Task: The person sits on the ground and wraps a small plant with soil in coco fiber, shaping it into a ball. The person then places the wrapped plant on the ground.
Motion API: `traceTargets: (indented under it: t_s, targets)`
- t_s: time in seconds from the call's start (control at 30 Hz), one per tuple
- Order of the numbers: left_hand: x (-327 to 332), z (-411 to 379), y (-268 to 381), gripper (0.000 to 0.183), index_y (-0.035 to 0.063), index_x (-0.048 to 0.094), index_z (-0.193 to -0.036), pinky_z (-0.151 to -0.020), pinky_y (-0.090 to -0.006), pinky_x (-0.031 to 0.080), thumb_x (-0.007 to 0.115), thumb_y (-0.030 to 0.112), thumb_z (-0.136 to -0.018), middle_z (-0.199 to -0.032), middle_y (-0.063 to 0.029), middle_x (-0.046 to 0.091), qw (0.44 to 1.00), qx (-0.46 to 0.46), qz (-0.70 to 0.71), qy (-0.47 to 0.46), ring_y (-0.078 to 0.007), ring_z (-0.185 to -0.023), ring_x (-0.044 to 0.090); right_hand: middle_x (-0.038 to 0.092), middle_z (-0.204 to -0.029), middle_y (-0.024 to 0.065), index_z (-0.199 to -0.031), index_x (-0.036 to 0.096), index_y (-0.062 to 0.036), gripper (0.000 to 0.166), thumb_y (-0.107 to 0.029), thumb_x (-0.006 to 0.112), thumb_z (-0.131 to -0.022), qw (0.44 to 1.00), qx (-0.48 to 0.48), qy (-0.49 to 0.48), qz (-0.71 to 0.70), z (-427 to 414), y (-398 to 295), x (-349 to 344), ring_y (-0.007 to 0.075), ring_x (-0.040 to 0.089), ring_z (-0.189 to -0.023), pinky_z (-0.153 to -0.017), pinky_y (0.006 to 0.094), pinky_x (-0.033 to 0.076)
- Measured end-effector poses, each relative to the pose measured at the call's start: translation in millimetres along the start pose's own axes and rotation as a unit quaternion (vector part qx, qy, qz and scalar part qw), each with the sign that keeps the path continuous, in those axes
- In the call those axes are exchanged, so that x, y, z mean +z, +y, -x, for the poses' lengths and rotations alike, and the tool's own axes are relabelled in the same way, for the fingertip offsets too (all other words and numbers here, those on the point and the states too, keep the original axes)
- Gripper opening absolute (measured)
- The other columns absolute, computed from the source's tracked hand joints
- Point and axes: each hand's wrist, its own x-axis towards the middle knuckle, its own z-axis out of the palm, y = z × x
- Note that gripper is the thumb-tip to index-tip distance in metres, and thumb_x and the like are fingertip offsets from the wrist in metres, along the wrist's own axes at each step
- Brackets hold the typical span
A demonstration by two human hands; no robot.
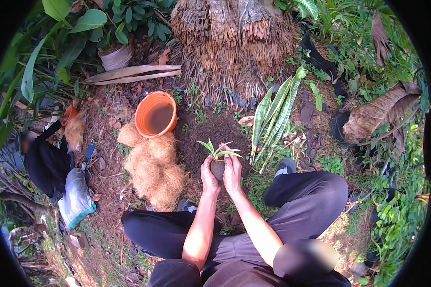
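Between my two palms is a ball of dark soil (217,169) with a small spider plant (219,152) growing out of its top. My left hand (209,173) cups the ball from the left, and my right hand (232,171) wraps its right side. Dirt clings to the fingers of both hands. Under and beyond them lies a patch of loose dark soil (210,131). To the left is a heap of tan coconut fibre (152,168), with an orange plastic pot (138,116) holding brownish water behind it. Cut snake plant leaves (276,114) lie to the right.
A palm trunk with exposed roots (233,50) rises ahead. At left, another person in dark clothes (46,165) sits near a white sack (75,195) and a blue-handled tool (90,150). Dried leaf sheaths (136,73) lie at the back left; a large dry leaf (377,113) is at right.
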Motion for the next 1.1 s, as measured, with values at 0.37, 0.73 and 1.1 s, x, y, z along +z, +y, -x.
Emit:
traceTargets:
  t_s: [0.37, 0.73, 1.1]
  targets:
    - [18, 14, 16, 0.03, 0.0008, 0.065, -0.103, -0.074, -0.0287, 0.051, 0.05, 0.025, -0.095, -0.094, -0.0063, 0.066, 0.998, 0.058, -0.03, 0.01, -0.0145, -0.082, 0.063, 0.057, -0.127, 0.0138, -0.128, 0.052, 0.0031, 0.035, -0.002, 0.043, -0.094, 0.975, 0.105, -0.049, -0.187, -2, 3, 0, 0.0194, 0.052, -0.121, -0.104, 0.031, 0.037]
    - [7, 6, 13, 0.035, 0.0029, 0.062, -0.11, -0.085, -0.0328, 0.05, 0.042, 0.029, -0.097, -0.104, -0.0089, 0.065, 0.999, 0.008, -0.027, -0.015, -0.0187, -0.094, 0.063, 0.056, -0.124, 0.0098, -0.138, 0.044, -0.008, 0.042, -0.005, 0.046, -0.096, 0.971, 0.115, -0.011, -0.208, -3, -10, 3, 0.017, 0.053, -0.113, -0.103, 0.0319, 0.037]
    - [15, 15, 9, 0.032, 0.0033, 0.062, -0.108, -0.08, -0.031, 0.048, 0.045, 0.028, -0.096, -0.099, -0.006, 0.064, 0.993, 0.034, -0.105, 0.046, -0.016, -0.087, 0.06, 0.068, -0.102, 0.014, -0.111, 0.063, 0.0029, 0.031, -0.016, 0.041, -0.1, 0.998, 0.011, -0.026, 0.055, 0, 14, 0, 0.0244, 0.064, -0.095, -0.086, 0.0359, 0.047]
